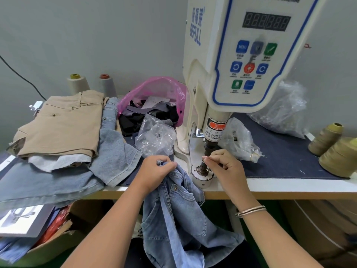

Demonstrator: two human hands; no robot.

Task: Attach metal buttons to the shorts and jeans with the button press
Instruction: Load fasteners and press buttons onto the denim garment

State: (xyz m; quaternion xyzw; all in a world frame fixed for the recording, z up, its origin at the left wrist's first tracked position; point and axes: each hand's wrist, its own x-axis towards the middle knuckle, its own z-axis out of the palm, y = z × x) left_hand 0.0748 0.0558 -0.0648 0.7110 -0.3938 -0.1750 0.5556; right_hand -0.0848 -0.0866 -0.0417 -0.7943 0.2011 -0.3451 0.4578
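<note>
**Inspector:** Report the right hand [222, 163] against the white button press machine with the blue-edged control panel [241, 55].

**Assessor:** It sits directly at the dark metal punch shaft [205, 165], above the round silver lower die [201, 174]. Fingers are curled, with the fingertips [207, 159] pinched against the shaft. Whether a metal button lies between them, I cannot tell; it is too small to see.

**Inspector:** And the garment?

**Assessor:** The light blue denim jeans [179, 209] lie left of the die and below it. The left hand [156, 168] grips a bunched fold of the waistband, just beside the die but not over it. The rest of the denim hangs off the front edge of the white table [289, 185].

**Inspector:** The governing relation?

**Assessor:** The shaft stands upright; the fabric must enter sideways, from the left, into the gap above the die. The left hand is the nearer hand to the cloth, the right hand the nearer to the punch.

**Inspector:** Risk?

**Assessor:** In my judgement, fingers near the punch. The warning label on the machine says as much.

**Inspector:** Other garments?

**Assessor:** The tan cotton shorts [61, 122] rest on a denim stack, well left of the press.
</note>
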